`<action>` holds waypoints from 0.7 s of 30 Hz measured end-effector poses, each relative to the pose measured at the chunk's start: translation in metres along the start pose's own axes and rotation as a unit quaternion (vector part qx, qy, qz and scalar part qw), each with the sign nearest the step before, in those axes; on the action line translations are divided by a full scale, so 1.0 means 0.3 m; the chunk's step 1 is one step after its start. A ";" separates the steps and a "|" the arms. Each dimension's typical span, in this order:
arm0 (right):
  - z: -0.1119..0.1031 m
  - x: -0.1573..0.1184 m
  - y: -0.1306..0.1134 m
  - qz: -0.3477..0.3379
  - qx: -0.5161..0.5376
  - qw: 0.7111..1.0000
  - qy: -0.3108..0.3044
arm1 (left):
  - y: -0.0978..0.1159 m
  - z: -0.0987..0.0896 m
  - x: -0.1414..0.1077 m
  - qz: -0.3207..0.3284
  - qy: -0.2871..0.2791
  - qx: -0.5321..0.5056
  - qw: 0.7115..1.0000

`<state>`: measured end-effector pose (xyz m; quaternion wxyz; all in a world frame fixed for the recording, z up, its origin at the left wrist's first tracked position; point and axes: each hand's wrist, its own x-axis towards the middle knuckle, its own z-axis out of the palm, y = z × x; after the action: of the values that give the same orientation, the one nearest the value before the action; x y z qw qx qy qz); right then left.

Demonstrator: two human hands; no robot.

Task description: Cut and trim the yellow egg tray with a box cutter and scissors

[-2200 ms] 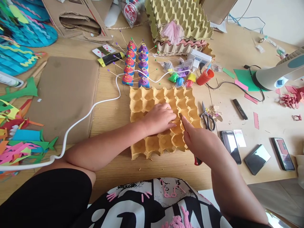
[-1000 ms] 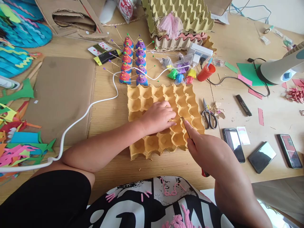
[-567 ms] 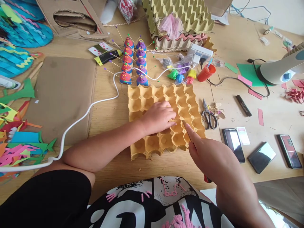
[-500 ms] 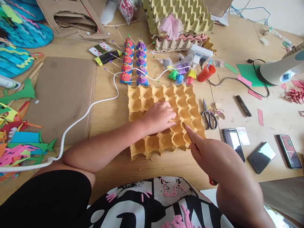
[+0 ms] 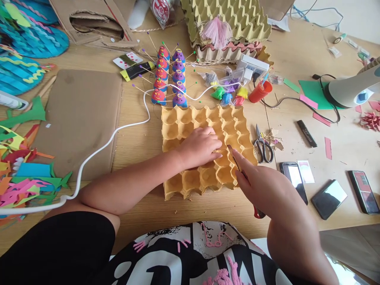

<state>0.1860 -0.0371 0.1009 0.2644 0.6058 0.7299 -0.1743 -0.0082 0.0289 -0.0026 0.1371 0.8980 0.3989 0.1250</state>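
Observation:
A yellow cardboard egg tray (image 5: 204, 180) lies cups-up on the wooden table in front of me. My left hand (image 5: 202, 145) rests on its middle, fingers curled down over the ridges and gripping it; the fingertips are partly hidden. My right hand (image 5: 252, 178) is closed around a utility knife (image 5: 239, 166), its red and black handle end sticking out below the palm. The blade tip touches or sits just over a ridge in the tray's right half; I cannot tell which. Scissors (image 5: 263, 148) with black handles lie just right of the tray.
Two rows of painted red and purple egg-cup figures (image 5: 158, 95) stand behind the tray, crossed by a white cable (image 5: 118, 128). Bags of coloured clay (image 5: 227, 97), a red cup (image 5: 260, 92) and stacked egg trays (image 5: 231, 19) are farther back. Phones (image 5: 293, 180) lie at right, cardboard (image 5: 80, 122) at left.
My right hand and the knife have shifted slightly, with the blade tip now a little farther up the tray and more of the blade showing. My left hand stays on the tray.

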 end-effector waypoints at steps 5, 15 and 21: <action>0.006 -0.012 -0.003 0.008 0.000 1.000 -0.005 | 0.003 -0.004 -0.001 0.001 -0.004 0.001 1.000; 0.031 -0.010 -0.014 -0.002 -0.054 0.998 0.033 | 0.003 -0.004 -0.001 0.002 0.002 0.002 1.000; 0.046 -0.013 -0.008 0.002 -0.055 0.997 0.047 | 0.000 -0.001 0.000 0.000 -0.001 -0.004 1.000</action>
<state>0.1865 -0.0486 0.0922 0.2632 0.5994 0.7486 -0.1051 -0.0082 0.0289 -0.0023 0.1411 0.8978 0.3979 0.1253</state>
